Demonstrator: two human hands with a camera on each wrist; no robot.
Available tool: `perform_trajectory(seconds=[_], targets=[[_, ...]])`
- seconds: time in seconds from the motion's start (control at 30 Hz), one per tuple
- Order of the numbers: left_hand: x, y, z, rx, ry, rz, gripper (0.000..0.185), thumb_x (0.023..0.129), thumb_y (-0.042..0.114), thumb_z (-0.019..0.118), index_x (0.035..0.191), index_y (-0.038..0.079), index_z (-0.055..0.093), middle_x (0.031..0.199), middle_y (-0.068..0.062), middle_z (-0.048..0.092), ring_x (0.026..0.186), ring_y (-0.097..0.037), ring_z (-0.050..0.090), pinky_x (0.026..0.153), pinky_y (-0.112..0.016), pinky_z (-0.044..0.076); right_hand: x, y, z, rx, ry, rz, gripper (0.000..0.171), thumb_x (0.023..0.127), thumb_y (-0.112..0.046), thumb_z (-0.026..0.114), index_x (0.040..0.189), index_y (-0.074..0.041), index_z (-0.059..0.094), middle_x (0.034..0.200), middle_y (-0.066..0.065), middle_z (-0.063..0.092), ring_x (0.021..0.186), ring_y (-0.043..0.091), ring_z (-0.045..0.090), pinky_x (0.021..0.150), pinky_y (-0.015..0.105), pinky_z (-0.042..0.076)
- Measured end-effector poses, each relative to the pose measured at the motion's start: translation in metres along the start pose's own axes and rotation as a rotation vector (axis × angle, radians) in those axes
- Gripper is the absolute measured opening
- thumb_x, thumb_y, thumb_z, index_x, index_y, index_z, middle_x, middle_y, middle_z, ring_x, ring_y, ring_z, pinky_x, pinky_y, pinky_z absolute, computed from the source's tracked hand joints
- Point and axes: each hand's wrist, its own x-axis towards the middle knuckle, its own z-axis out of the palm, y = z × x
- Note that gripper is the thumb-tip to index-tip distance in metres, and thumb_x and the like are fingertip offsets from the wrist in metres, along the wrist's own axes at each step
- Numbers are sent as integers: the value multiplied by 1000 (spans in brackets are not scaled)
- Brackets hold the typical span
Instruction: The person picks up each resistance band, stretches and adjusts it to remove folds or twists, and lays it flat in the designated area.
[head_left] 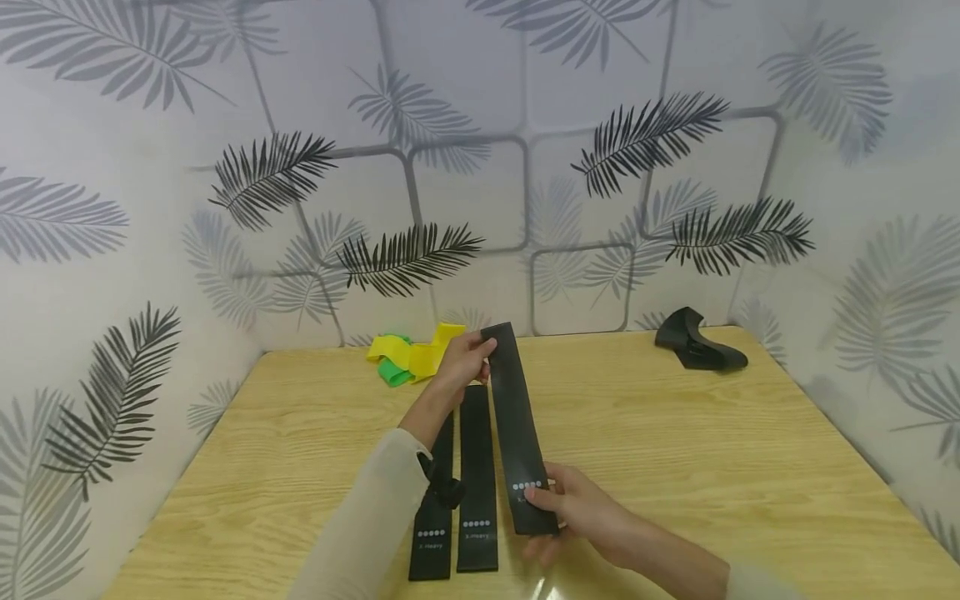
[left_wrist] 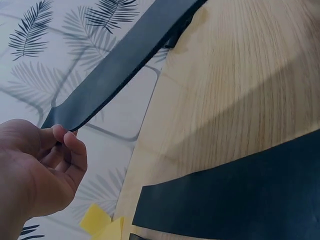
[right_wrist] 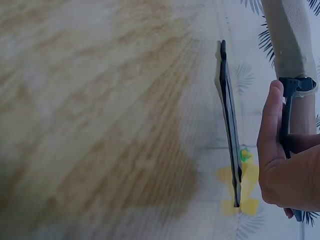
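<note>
A flat black resistance band [head_left: 517, 417] is stretched lengthwise between both hands, raised above the tabletop. My left hand [head_left: 463, 358] pinches its far end between thumb and fingers, as the left wrist view also shows. At the near end my right hand [head_left: 577, 508] grips the band, thumb on top beside a row of pale dots and partly covered print. Left of it, a second black band [head_left: 477, 475] and a third black band [head_left: 431, 542] lie flat side by side, near ends toward me. My left forearm hides part of the third.
Crumpled yellow [head_left: 427, 360] and green bands [head_left: 393, 372] lie at the back, left of centre, by the wall. A loosely folded black band [head_left: 699, 343] sits at the back right. Leaf-patterned walls [head_left: 465, 200] enclose the wooden table [head_left: 675, 433] behind and at both sides.
</note>
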Motion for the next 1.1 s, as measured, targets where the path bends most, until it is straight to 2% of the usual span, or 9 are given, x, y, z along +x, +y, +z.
perform_trajectory(seconds=[0.07, 0.17, 0.27, 0.33, 0.43, 0.57, 0.7, 0.87, 1.1], targets=[[0, -2, 1, 6, 1, -7, 19, 108, 21, 59, 100, 5, 62, 73, -4, 56, 57, -13, 56, 64, -28, 59, -4, 3, 0, 7, -11, 5, 35, 108, -15, 56, 135, 7, 53, 93, 25, 76, 70, 28, 77, 58, 35, 63], [1, -6, 4, 17, -6, -9, 22, 108, 22, 59, 103, 1, 60, 89, -10, 63, 62, -13, 64, 69, -30, 62, -9, 8, -1, 10, -33, 30, 31, 107, -16, 57, 129, 7, 57, 95, 22, 76, 69, 25, 77, 58, 33, 62], [0, -9, 5, 1, -15, -15, 29, 107, 20, 61, 124, -4, 63, 119, -19, 67, 65, -13, 69, 74, -35, 64, -15, 12, 0, -1, -57, 47, 26, 107, -16, 58, 120, 6, 59, 94, 19, 77, 63, 21, 75, 55, 30, 61], [-1, -12, 6, -11, -30, -25, 43, 106, 18, 63, 141, -5, 57, 134, -24, 62, 66, -14, 71, 78, -39, 64, -18, 14, 1, -13, -66, 59, 24, 106, -17, 59, 117, 5, 60, 89, 18, 77, 57, 16, 73, 51, 26, 58], [-3, -17, 8, -8, -41, -52, 56, 104, 14, 65, 153, -3, 46, 144, -27, 57, 68, -15, 74, 82, -44, 64, -21, 16, 1, -41, -82, 86, 24, 105, -18, 61, 111, 5, 62, 82, 15, 77, 48, 10, 67, 46, 21, 53], [-4, -30, 11, 28, -31, -50, 51, 103, 6, 65, 150, -6, 49, 140, -30, 58, 71, -25, 77, 77, -46, 64, -22, 20, 1, -81, -88, 140, 28, 104, -24, 63, 97, 3, 68, 72, 9, 75, 43, 4, 60, 42, 16, 47], [-3, -41, 15, 50, -5, -28, 42, 100, -1, 65, 141, -9, 57, 128, -31, 63, 70, -32, 77, 68, -44, 65, -21, 26, 1, -110, -90, 164, 34, 104, -25, 63, 83, 0, 71, 63, 2, 71, 42, 2, 57, 41, 14, 45], [3, -52, 23, 143, 35, -18, 31, 96, -5, 69, 126, -8, 67, 104, -26, 70, 59, -27, 75, 55, -34, 62, -19, 31, 2, -169, -75, 176, 36, 103, -24, 65, 78, 0, 72, 58, -1, 68, 40, -1, 54, 39, 12, 43], [7, -65, 38, 396, 136, 84, 18, 93, -6, 70, 111, -8, 73, 74, -14, 70, 46, -12, 64, 44, -22, 52, -15, 27, 4, -281, -45, 229, 39, 101, -27, 68, 74, 0, 75, 53, -2, 64, 37, 0, 51, 37, 12, 40]])
